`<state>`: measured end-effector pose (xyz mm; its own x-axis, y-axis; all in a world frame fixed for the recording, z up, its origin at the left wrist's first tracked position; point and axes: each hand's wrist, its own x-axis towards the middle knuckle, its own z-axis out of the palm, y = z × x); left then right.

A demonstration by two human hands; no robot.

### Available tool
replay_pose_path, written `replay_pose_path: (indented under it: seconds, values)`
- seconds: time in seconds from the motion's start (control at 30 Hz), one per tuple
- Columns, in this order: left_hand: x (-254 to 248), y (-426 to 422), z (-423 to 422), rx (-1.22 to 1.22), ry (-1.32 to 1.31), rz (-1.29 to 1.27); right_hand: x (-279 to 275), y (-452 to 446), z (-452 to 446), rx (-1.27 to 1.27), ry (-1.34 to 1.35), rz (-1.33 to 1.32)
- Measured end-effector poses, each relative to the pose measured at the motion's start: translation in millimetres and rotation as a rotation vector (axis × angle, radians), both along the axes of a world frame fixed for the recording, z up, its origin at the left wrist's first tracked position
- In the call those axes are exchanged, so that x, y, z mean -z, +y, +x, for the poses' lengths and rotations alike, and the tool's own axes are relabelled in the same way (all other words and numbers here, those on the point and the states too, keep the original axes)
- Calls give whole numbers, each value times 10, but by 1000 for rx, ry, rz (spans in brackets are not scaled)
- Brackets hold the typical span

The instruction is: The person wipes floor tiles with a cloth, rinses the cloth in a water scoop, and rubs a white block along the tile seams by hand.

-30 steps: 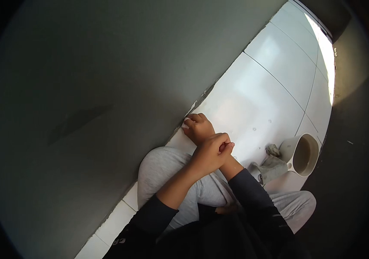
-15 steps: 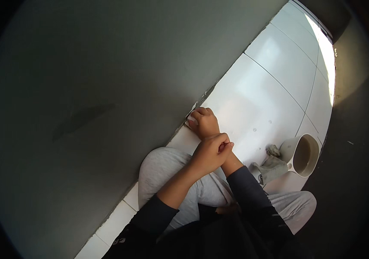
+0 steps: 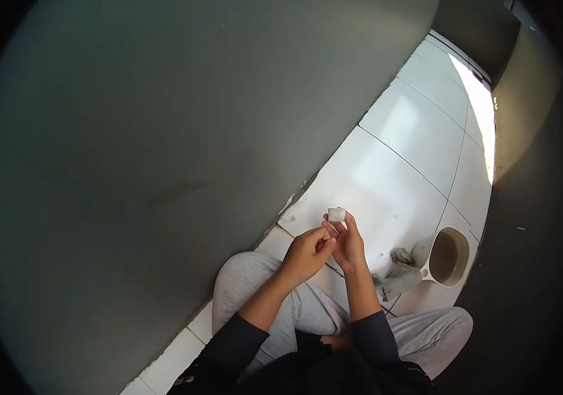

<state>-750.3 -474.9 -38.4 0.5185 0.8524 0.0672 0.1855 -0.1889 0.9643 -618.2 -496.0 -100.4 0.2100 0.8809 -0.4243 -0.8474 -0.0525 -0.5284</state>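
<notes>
My right hand (image 3: 352,249) is turned palm up above the white floor tiles, with a small white block (image 3: 336,214) held at its fingertips. Just left of it, my left hand (image 3: 307,254) is closed in a pinch on a thin pale stick (image 3: 333,229), whose end reaches over the right palm. The two hands are side by side, very near each other; whether they touch is hard to tell.
A dark grey wall (image 3: 163,145) rises on the left, its base edge chipped. On the floor (image 3: 400,178) at the right, a white bucket (image 3: 424,253) holds murky liquid, beside a grey cloth (image 3: 400,282). My bent knees (image 3: 245,283) frame the near side.
My right hand has left the wall's base with the white block and turned palm up. My left hand has moved off the right wrist, showing a thin stick. The view has shifted.
</notes>
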Motion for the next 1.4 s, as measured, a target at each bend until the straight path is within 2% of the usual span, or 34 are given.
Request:
replay_pose_path:
  seconds: [0.27,0.3,0.33,0.4,0.43,0.47,0.53,0.57,0.8,0.87,0.93,1.0,1.07,1.13,1.2,1.27,1.33,1.37,1.4]
  values:
    - [134,-11,-111,-227,-108,-83,-160,-356,-31,-106,-69,44]
    - [117,-11,-121,-217,-196,-214,-154,-383,-25,-94,-67,31]
    - [103,-48,-120,-216,-201,-203,-135,-389,-22,-94,-71,43]
    - [29,-144,-110,-283,-358,-488,-64,-400,-20,-32,-45,-6]
    - [-7,-209,-116,-248,-404,-632,-11,-396,-24,-21,-48,7]
    - [2,-273,-113,-234,-404,-624,47,-395,-41,8,-38,-15]
    - [36,-378,-100,-122,-427,-895,122,-424,-47,34,-36,-26]
    - [50,-402,-102,-96,-363,-867,159,-449,-63,45,-63,-50]
    - [39,-484,-194,-212,-504,-910,147,-365,-109,20,-121,-56]
    - [42,-531,-198,-131,-480,-819,197,-260,-175,11,-159,-21]
    - [31,-528,-178,-138,-517,-813,235,-155,-208,-59,-313,11]
    - [52,-472,-129,-185,-571,-755,235,-21,-268,-94,-358,-11]
    - [65,-434,-74,-190,-570,-696,223,90,-350,-172,-709,5]
    - [45,-415,-38,-194,-555,-644,260,208,-394,-163,-770,64]
    - [36,-402,-7,-179,-603,-596,288,332,-378,-200,-1322,118]
    - [58,-371,22,-169,-604,-593,325,381,-415,-232,-1361,111]
    - [100,-343,76,-217,-621,-536,338,399,-461,-188,-1702,440]
    - [151,-325,82,-212,-606,-528,349,416,-513,-175,-1798,555]
    - [158,-322,90,-217,-603,-537,377,437,-511,-184,-1793,549]
